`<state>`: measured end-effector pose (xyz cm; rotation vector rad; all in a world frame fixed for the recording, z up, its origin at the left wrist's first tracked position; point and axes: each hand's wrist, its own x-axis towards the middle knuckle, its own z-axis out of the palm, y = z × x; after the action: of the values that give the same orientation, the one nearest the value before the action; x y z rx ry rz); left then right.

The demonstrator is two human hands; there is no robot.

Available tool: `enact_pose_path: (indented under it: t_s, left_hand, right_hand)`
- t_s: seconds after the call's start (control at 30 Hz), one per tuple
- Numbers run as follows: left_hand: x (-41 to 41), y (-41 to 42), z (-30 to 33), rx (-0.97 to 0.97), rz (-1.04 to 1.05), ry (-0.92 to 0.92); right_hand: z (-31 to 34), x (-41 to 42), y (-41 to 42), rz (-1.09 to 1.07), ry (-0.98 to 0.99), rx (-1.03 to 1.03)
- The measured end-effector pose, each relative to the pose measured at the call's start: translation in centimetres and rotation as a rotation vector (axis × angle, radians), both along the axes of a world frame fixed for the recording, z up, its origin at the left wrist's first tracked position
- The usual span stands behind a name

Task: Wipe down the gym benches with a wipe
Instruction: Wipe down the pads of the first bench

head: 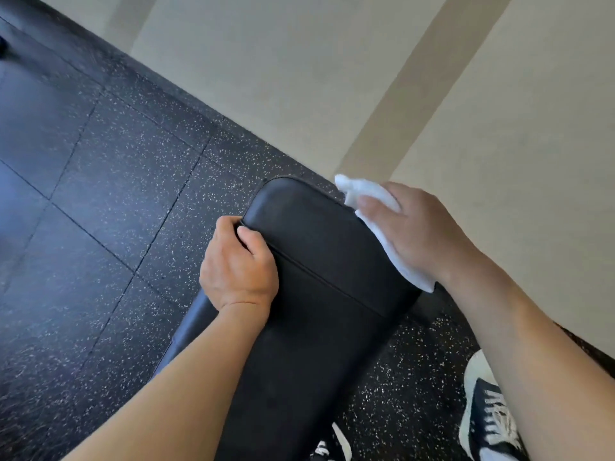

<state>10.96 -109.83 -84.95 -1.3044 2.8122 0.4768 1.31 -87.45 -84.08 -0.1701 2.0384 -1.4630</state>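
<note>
Fingers (244,232) of your left hand (238,267) grip the black padded vinyl bench (316,261) edge; right hand (416,231) presses the white wipe (392,247) flat-fingered against its right edge, where it could slip off.

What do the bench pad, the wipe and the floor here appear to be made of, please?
The bench pad looks like black vinyl or leatherette over padding: matte sheen, a stitched seam, rounded edges. The wipe looks like soft white paper or non-woven cloth, crumpling under the right hand. The floor looks like black rubber tile with pale flecks and visible joints.
</note>
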Motion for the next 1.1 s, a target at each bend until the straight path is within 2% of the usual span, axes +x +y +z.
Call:
enact_pose_path:
  t_s: [0.17,0.27,0.4,0.47,0.53,0.73,0.87,1.03,1.1]
  left_hand:
    - [0.1,0.1,0.1,-0.002,0.003,0.015]
    - [0.0,0.1,0.0,0.003,0.02,0.024]
    - [-0.1,0.3,0.2,-0.003,0.036,0.023]
    - [-0.1,0.3,0.2,-0.008,0.039,0.026]
    - [0.0,0.3,0.1,-0.013,0.04,0.021]
    - [-0.1,0.3,0.2,-0.041,0.035,-0.006]
    - [0.0,0.2,0.2,-0.042,0.025,-0.008]
    - [0.0,0.2,0.2,-0.045,0.007,-0.011]
    - [-0.1,0.2,0.1,-0.039,-0.003,-0.013]
  right_hand:
    - [-1.4,4.3,4.4,-0.181,0.064,0.093]
    - [-1.3,2.6,3.2,-0.122,0.071,0.018]
    - [-1.9,-1.0,0.0,0.029,-0.139,-0.178]
    - [-2.4,-1.7,-0.9,0.05,-0.177,-0.203]
    - [-2.2,-1.4,-0.7,0.032,-0.136,-0.17]
    - [-2.0,3.3,3.3,-0.199,0.051,-0.104]
    - [-1.5,6.5,4.7,-0.386,0.021,-0.159]
    - [-1.5,5.7,1.9,-0.527,0.08,0.117]
    - [-1.6,4.1,1.5,-0.442,0.053,0.125]
